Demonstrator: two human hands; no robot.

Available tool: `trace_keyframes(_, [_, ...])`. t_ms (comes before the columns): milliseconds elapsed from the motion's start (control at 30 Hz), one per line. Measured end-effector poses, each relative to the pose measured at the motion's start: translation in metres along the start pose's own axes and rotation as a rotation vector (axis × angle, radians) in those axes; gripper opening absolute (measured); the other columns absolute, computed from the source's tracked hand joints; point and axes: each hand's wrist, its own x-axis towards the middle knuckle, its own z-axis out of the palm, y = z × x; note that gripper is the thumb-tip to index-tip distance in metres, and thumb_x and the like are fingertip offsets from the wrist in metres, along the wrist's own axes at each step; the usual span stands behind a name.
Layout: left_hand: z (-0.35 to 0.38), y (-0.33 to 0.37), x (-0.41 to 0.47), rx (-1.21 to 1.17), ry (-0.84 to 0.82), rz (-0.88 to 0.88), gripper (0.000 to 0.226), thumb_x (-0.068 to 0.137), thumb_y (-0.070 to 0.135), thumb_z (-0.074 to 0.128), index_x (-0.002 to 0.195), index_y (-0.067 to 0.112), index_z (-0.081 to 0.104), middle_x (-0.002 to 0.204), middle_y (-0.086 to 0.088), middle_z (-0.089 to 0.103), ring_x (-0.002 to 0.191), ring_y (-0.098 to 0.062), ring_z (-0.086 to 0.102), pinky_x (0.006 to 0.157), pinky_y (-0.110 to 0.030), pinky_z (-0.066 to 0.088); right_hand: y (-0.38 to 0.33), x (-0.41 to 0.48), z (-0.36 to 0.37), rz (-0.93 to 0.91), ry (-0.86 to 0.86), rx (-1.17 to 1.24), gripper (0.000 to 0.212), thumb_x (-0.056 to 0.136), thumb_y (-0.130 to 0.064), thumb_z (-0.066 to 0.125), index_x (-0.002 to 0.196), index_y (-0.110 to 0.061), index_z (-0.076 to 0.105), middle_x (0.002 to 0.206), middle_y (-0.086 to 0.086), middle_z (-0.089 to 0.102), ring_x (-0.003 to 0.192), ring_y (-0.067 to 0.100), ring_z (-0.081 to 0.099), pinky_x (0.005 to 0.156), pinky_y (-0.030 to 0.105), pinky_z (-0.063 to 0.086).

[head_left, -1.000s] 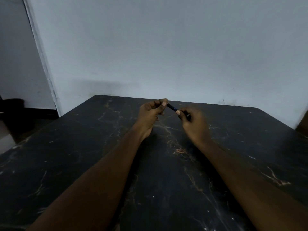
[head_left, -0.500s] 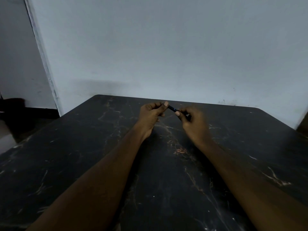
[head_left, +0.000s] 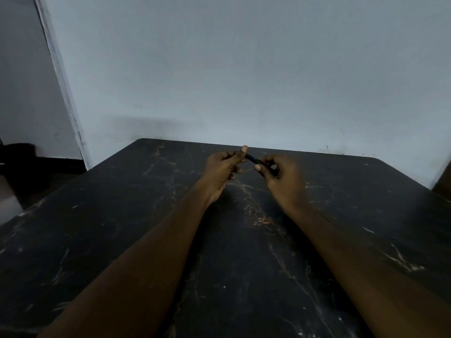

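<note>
A thin dark stick with a small blue mark [head_left: 253, 159], perhaps a pen, is held above the far middle of a black marble table [head_left: 122, 228]. My left hand [head_left: 223, 170] pinches its left end between thumb and curled fingers. My right hand [head_left: 280, 175] pinches the right end, its thumb lying under the stick. Most of the stick is hidden inside the two hands, and the room is dim.
A pale wall stands right behind the table's far edge. A door frame [head_left: 64, 93] runs down at the left, with dark floor and a dark object beyond it. A brown edge [head_left: 443, 181] shows at the far right.
Both hands stay on the stick at nearly the same spot. My left thumb has risen slightly and the hands have drawn a little apart.
</note>
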Motion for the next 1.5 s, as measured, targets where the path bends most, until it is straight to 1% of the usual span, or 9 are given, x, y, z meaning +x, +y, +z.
trace_keyframes(133, [-0.0032,-0.0017,0.0012,0.048,-0.002,0.067,0.016,0.086,0.029,0.073,0.083,0.013,0.073,0.066,0.006,0.065,0.056,-0.003,0.057,0.052,-0.021,0.040,-0.0001,-0.0002,-0.0002,0.064,-0.034,0.025,0.018,0.091,-0.029,0.066,0.089,-0.012,0.073,0.080,-0.001,0.066,0.071,0.012,0.057,0.059,0.027,0.041])
trace_keyframes(300, [-0.0009,0.0003,0.0007,0.102,-0.013,0.119,0.018,0.089,0.028,0.070,0.092,0.011,0.074,0.074,-0.003,0.064,0.058,-0.003,0.056,0.053,-0.020,0.038,-0.0001,0.0001,-0.0016,0.108,-0.054,0.037,0.020,0.093,-0.029,0.064,0.085,-0.012,0.071,0.075,0.001,0.066,0.070,0.016,0.059,0.061,0.035,0.046])
trace_keyframes(400, [-0.0004,0.0021,-0.0002,0.109,0.003,0.123,0.023,0.087,0.033,0.071,0.095,0.012,0.076,0.078,-0.003,0.067,0.061,-0.003,0.057,0.055,-0.023,0.037,-0.0006,-0.0001,-0.0013,0.090,-0.023,0.049,0.016,0.091,-0.028,0.067,0.092,-0.013,0.072,0.082,0.000,0.067,0.074,0.014,0.059,0.062,0.031,0.044])
trace_keyframes(567, [0.0009,0.0010,-0.0007,0.137,0.040,0.142,0.029,0.085,0.035,0.073,0.090,0.006,0.076,0.053,0.013,0.060,0.051,0.002,0.051,0.050,-0.015,0.039,0.0012,0.0001,-0.0017,0.036,-0.015,0.012,0.016,0.086,-0.025,0.072,0.096,-0.013,0.071,0.091,0.001,0.068,0.084,0.015,0.059,0.068,0.031,0.045])
trace_keyframes(700, [0.0008,0.0015,-0.0011,0.125,0.030,0.165,0.026,0.088,0.027,0.071,0.093,0.002,0.075,0.048,0.017,0.058,0.047,0.005,0.047,0.048,-0.011,0.038,-0.0001,0.0025,-0.0009,0.075,-0.027,0.027,0.016,0.086,-0.025,0.073,0.097,-0.012,0.073,0.092,0.002,0.070,0.087,0.016,0.062,0.071,0.031,0.048])
trace_keyframes(867, [0.0010,0.0021,-0.0012,0.118,0.023,0.202,0.024,0.090,0.019,0.069,0.094,-0.004,0.073,0.048,0.016,0.058,0.048,0.006,0.047,0.049,-0.009,0.038,-0.0029,0.0017,-0.0016,0.074,-0.074,0.030,0.015,0.092,-0.024,0.064,0.083,-0.014,0.071,0.068,0.000,0.062,0.061,0.012,0.052,0.053,0.026,0.034])
trace_keyframes(1067, [0.0020,0.0028,-0.0022,0.092,0.042,0.206,0.023,0.089,0.021,0.070,0.095,0.000,0.075,0.064,0.005,0.067,0.053,0.007,0.052,0.052,-0.010,0.042,-0.0029,0.0015,0.0028,0.072,-0.081,0.010,0.021,0.096,-0.026,0.058,0.076,-0.023,0.062,0.059,-0.009,0.052,0.052,0.008,0.045,0.050,0.027,0.031])
trace_keyframes(1333, [0.0008,0.0015,0.0002,0.039,0.061,0.139,0.034,0.082,0.037,0.075,0.092,0.004,0.077,0.066,0.004,0.064,0.056,-0.003,0.048,0.052,-0.018,0.039,0.0028,-0.0013,0.0075,-0.009,0.005,-0.034,0.014,0.090,-0.031,0.065,0.092,-0.017,0.065,0.085,-0.004,0.059,0.077,0.012,0.053,0.062,0.030,0.042])
trace_keyframes(1500, [0.0012,-0.0001,0.0009,0.072,0.055,0.152,0.031,0.085,0.030,0.074,0.091,0.000,0.074,0.058,0.013,0.065,0.053,0.005,0.052,0.055,-0.018,0.040,0.0022,0.0009,0.0062,0.028,-0.019,-0.016,0.013,0.088,-0.026,0.068,0.086,-0.015,0.065,0.079,-0.001,0.061,0.074,0.015,0.054,0.062,0.034,0.042])
